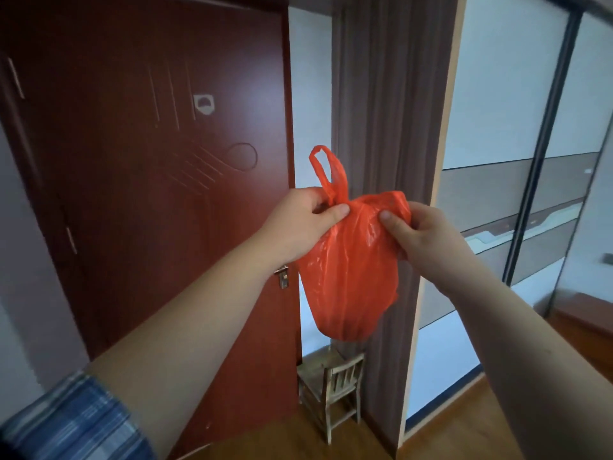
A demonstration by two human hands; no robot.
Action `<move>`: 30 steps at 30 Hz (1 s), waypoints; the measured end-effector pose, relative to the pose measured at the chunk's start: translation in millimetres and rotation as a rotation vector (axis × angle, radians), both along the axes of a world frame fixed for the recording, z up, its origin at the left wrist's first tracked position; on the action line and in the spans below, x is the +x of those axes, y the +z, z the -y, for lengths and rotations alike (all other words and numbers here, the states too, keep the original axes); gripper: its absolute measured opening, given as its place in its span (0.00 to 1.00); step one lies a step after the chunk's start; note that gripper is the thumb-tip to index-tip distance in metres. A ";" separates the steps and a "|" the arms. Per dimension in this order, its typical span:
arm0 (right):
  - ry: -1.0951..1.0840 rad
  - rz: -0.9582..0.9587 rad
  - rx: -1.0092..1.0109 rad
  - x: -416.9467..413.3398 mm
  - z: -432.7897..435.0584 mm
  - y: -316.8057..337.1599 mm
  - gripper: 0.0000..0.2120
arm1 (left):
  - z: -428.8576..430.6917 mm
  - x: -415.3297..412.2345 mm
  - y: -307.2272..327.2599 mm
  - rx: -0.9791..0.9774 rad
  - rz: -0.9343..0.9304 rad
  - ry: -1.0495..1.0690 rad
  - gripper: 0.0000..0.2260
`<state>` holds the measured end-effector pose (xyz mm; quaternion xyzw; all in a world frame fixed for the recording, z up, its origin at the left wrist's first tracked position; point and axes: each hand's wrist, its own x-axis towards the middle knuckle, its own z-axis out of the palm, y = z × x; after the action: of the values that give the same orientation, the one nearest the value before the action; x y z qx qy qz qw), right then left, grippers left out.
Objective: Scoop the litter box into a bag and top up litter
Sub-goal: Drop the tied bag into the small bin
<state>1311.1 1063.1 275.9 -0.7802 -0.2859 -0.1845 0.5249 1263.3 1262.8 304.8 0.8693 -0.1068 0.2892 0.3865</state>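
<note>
An orange plastic bag (348, 270) hangs in the air at the centre of the head view, its rounded bottom weighed down by something inside. My left hand (298, 220) pinches the bag's gathered neck at the base of one handle loop, which sticks up above my fingers. My right hand (421, 234) grips the bag's upper right corner, the plastic bunched between thumb and fingers. No litter box, scoop or litter is in view.
A dark red door (149, 177) with a metal handle (282, 277) stands open on the left. A small wooden chair (331, 390) sits on the wooden floor below the bag. A grey curtain (384, 111) and sliding wardrobe doors (517, 161) fill the right.
</note>
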 end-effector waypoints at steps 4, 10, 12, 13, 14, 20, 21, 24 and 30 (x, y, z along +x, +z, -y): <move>-0.082 0.017 0.000 66.4 9.5 8.4 0.11 | 7.1 82.9 4.5 -0.020 0.005 -0.047 0.07; -0.256 -0.024 -0.006 148.2 47.0 7.3 0.11 | 47.4 194.9 -1.2 -0.083 -0.005 -0.247 0.06; -0.347 -0.049 0.003 174.4 65.6 0.7 0.11 | 68.8 235.4 -7.9 -0.087 -0.018 -0.333 0.06; -0.384 -0.065 0.008 186.6 74.7 -3.1 0.11 | 79.6 254.4 -11.8 -0.087 -0.020 -0.363 0.05; -0.413 -0.081 0.015 198.8 83.6 -5.8 0.11 | 89.5 275.1 -15.4 -0.093 -0.023 -0.395 0.04; -0.582 -0.126 0.072 280.5 132.2 -8.8 0.10 | 144.4 397.0 -26.3 -0.141 -0.077 -0.617 0.05; -0.613 -0.125 0.078 295.2 139.6 -7.8 0.09 | 154.3 417.6 -25.6 -0.147 -0.095 -0.647 0.04; -0.709 -0.107 0.111 336.5 161.3 -6.7 0.09 | 189.0 475.5 -21.7 -0.122 -0.128 -0.738 0.06; -0.934 -0.135 0.136 390.4 222.0 -21.4 0.10 | 283.5 561.8 -38.2 -0.147 -0.180 -0.882 0.04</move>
<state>1701.5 841.1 254.5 -0.7992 0.1431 -0.3679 0.4532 1825.1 979.3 266.6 0.7326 -0.4120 0.0272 0.5411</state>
